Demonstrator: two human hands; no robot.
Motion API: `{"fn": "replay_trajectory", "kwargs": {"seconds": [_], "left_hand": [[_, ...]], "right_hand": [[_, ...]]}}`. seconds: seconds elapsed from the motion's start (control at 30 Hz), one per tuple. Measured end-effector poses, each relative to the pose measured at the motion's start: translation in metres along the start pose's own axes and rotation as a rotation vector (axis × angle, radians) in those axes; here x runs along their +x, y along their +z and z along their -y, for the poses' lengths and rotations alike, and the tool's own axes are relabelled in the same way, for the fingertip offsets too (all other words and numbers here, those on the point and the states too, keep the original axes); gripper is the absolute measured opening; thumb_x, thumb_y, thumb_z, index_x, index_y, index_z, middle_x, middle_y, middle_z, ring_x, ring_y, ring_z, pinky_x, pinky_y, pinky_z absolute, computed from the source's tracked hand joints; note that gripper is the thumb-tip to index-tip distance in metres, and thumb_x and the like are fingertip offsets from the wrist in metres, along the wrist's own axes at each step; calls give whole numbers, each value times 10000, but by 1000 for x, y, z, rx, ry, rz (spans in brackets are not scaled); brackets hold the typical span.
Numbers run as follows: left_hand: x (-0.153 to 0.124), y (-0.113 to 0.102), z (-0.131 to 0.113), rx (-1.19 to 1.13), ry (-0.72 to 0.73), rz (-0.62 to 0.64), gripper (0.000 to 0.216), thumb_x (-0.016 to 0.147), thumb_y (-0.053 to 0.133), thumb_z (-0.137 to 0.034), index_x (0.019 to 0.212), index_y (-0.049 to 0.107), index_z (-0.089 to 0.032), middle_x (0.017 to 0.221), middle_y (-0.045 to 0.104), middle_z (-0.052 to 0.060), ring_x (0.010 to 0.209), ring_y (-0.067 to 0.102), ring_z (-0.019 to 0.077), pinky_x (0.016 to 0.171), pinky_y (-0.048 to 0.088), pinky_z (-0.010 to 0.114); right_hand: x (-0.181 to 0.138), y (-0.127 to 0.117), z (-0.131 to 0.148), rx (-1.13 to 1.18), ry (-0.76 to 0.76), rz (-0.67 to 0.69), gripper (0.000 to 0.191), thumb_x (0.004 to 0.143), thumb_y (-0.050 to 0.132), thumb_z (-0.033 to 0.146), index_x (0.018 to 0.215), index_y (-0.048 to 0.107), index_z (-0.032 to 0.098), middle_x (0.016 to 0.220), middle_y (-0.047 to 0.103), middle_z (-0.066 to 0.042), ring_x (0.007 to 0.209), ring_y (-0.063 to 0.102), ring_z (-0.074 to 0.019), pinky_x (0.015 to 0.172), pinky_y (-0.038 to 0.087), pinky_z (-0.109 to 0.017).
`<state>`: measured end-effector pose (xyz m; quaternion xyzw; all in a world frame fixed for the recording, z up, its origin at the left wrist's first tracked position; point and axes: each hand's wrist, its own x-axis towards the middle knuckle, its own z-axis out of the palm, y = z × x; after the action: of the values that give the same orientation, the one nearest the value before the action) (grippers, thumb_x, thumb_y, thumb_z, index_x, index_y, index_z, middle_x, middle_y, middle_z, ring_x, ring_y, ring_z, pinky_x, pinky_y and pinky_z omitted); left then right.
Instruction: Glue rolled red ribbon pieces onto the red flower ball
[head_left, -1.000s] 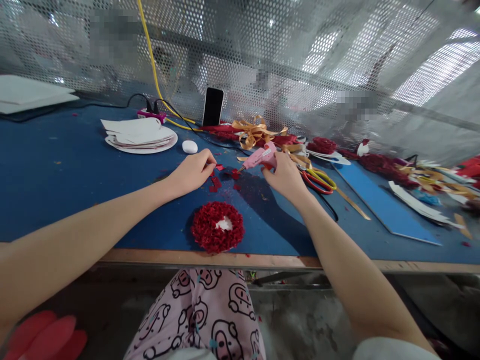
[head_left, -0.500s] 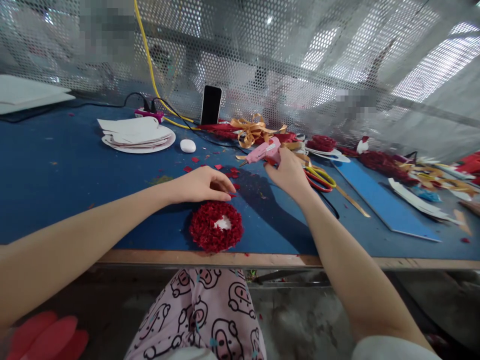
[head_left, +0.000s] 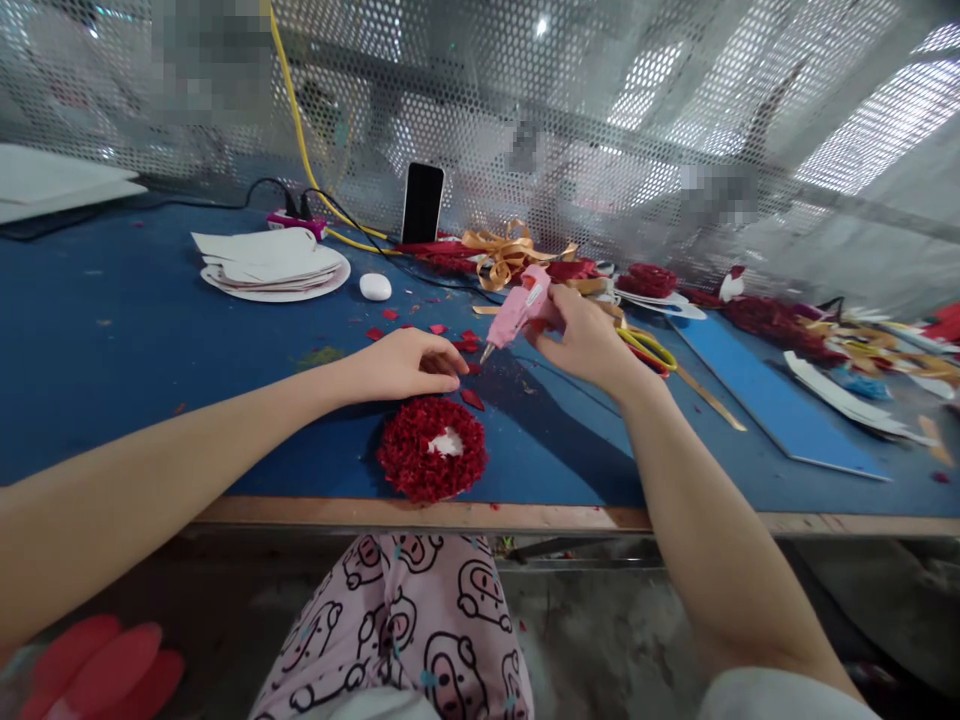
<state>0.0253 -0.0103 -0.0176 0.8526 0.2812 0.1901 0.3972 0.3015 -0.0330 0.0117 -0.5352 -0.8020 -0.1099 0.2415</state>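
Pink is the glue gun (head_left: 517, 308) in the right hand's (head_left: 583, 338) grip. The left hand (head_left: 405, 365) is loose beside red bits (head_left: 472, 399).

Between the left forearm (head_left: 195, 430) and the white card stack (head_left: 274, 265), the blue tabletop (head_left: 135, 320) lets a hand pass; rightward, the pink glue gun (head_left: 516, 310) (nozzle (head_left: 486, 353) angled down) and yellow-handled scissors (head_left: 660, 346) obstruct.

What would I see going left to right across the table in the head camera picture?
White boards, stack of white cut pieces, small white oval thing, phone, pink glue gun, the right hand holding it, long blue board.
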Motion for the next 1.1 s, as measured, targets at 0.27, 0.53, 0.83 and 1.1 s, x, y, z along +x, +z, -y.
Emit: {"fn": "replay_trajectory", "kwargs": {"seconds": [0.27,0.53,0.83,1.1], "left_hand": [[-3,-3,4,268,277,-119,271,835,560,-99,873,804,-211,983,699,43,888,664,154,856,492,294],[0,-3,10,298,273,-3,363,854,518,-44,959,813,-227,968,634,44,848,634,140,847,476,289],[-2,-3,6,299,265,10,372,862,517,-35,962,814,-234,958,624,46,849,629,148,856,473,297],[-2,-3,7,307,281,9,375,873,507,-39,965,813,-236,955,625,43,842,623,140,857,472,285]], "right_hand": [[-2,2,5,81,-99,228,280,787,576,203,1066,605,196,946,683,-82,841,616,-259,715,448,-340],[-3,8,5,109,-102,275,339,770,570,159,1104,614,198,1079,709,-94,956,648,-274,805,488,-352],[-2,8,6,86,-91,287,356,758,552,131,1103,606,196,1118,707,-102,980,660,-282,823,498,-362],[-2,5,9,67,-109,268,321,784,545,125,1091,615,185,1078,707,-105,943,665,-278,791,486,-356]]}}
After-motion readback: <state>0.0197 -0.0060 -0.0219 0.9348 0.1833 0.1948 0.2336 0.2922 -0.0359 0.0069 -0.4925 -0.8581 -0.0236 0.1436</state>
